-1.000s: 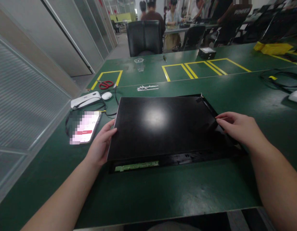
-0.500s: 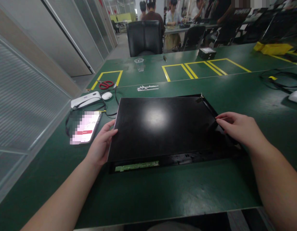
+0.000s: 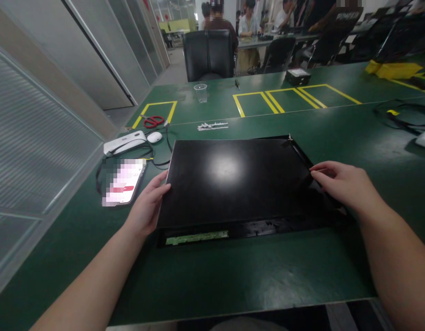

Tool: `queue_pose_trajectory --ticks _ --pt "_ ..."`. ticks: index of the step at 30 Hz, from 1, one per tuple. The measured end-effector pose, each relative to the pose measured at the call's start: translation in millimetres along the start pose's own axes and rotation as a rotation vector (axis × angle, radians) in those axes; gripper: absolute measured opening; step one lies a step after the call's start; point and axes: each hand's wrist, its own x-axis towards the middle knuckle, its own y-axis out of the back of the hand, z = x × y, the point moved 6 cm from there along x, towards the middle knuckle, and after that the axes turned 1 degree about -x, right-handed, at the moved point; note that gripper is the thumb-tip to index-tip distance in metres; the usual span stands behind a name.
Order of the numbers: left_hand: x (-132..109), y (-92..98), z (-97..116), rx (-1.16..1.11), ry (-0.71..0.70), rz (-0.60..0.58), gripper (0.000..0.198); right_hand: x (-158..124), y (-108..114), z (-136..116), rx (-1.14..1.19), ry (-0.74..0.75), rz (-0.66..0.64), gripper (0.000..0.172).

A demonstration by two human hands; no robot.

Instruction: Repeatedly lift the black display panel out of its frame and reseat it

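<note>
Firstly, one glossy black panel (image 3: 205, 197), which lies over a black frame (image 3: 263, 226) on the green desk (image 3: 233, 276); left hand (image 3: 148, 207), its fingers clamped on the panel's left edge, thumb on top; right hand (image 3: 343, 181), thumb and forefinger together at the frame's right side, though whether they grip it one cannot tell; one green strip (image 3: 197, 237), along the frame's near side; one phone (image 3: 127, 181), screen lit, left of the panel; red-handled scissors (image 3: 153, 122), farther back; one clear cup (image 3: 201, 94), beyond the panel.
</note>
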Motion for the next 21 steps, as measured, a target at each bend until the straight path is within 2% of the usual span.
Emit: queue_pose_trajectory --ticks 8,14,21 --pt "-1 0.6 2 0.026 -0.049 -0.03 0.072 1 -1 2 0.04 0.004 0.01 0.043" --pt "0 7.5 12 0.111 -0.214 -0.032 0.057 3 0 5 0.042 0.014 0.032 0.04" --pt "6 15.0 12 0.305 -0.336 -0.062 0.047 4 0 8 0.028 0.007 0.024 0.042"
